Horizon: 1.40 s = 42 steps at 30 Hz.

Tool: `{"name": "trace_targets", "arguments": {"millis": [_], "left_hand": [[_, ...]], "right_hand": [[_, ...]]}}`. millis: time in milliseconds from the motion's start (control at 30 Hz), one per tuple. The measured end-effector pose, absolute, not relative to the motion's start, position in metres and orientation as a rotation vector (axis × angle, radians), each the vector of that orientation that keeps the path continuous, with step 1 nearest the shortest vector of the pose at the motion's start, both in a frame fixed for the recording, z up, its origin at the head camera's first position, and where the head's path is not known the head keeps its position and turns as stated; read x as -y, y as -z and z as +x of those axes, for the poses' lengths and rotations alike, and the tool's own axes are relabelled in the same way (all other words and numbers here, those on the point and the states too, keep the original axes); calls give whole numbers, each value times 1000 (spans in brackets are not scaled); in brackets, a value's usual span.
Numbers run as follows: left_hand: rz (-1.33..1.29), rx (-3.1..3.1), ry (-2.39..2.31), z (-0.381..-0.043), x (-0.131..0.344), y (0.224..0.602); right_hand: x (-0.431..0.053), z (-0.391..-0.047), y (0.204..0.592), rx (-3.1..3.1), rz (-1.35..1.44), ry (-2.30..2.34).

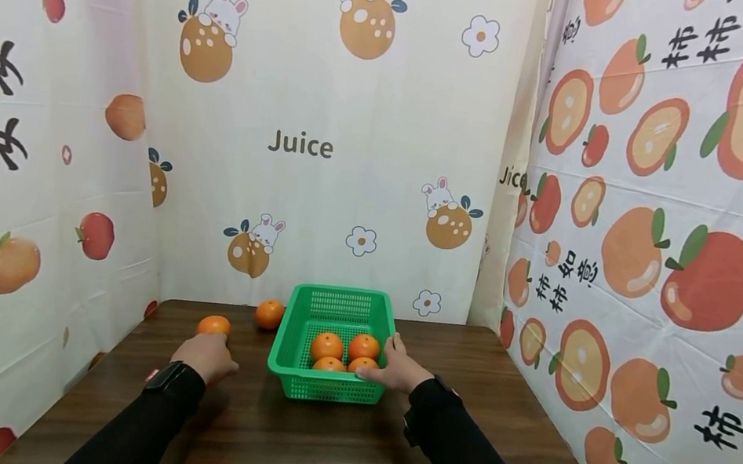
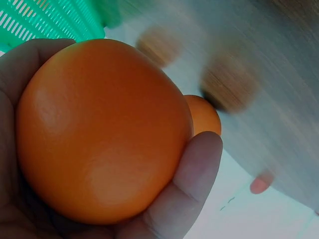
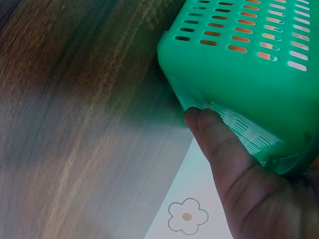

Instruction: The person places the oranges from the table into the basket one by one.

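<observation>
In the left wrist view, fingers and thumb of my left hand (image 1: pixel 207 357) curl round a smooth orange (image 2: pixel 104 132). Partly hidden behind it is a second orange (image 2: pixel 203 117). The head view shows an orange (image 1: pixel 214 325) just past the left hand's fingers. A green slotted plastic basket (image 1: pixel 281 368) stands upright on the table. My right hand (image 1: pixel 398 369) holds its near right corner, thumb over the rim and fingers along the outer wall. Several oranges (image 1: pixel 327 346) lie inside the basket.
Another orange (image 1: pixel 269 314) lies beside the basket's left side near the back of the dark wooden table (image 1: pixel 284 450). A cream printed cloth (image 1: pixel 387 123) hangs behind the table. Fruit-patterned sheets (image 1: pixel 656 335) flank it on both sides.
</observation>
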<state>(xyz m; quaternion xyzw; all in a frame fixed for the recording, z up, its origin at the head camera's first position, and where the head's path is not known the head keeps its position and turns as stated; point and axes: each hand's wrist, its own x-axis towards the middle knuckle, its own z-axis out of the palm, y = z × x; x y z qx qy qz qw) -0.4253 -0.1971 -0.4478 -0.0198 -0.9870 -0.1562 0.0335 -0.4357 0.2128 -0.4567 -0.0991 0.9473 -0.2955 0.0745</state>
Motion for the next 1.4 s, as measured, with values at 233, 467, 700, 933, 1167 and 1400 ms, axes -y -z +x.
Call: {"name": "trace_targets", "arguments": {"millis": [233,467,700,933,1167,1400], "left_hand": [[-76,3014,467,-429,198,450],[-112,2988,463,-426,196,444],[-118,2992,456,-425,190,437],[-187,2973,355,-429,183,433],[-200,2963,355,-437,176,430],[-225,2942,331,-438,167,422]], "right_hand": [[-214,-437,457,-2835,-322,897],[-215,-436,457,-2829,-346,912],[-214,-432,454,-2827,-349,913],[-215,-436,458,-2838,-326,900],[-216,-436,457,-2816,-322,922],[-215,-436,456,-2783,-310,972]]}}
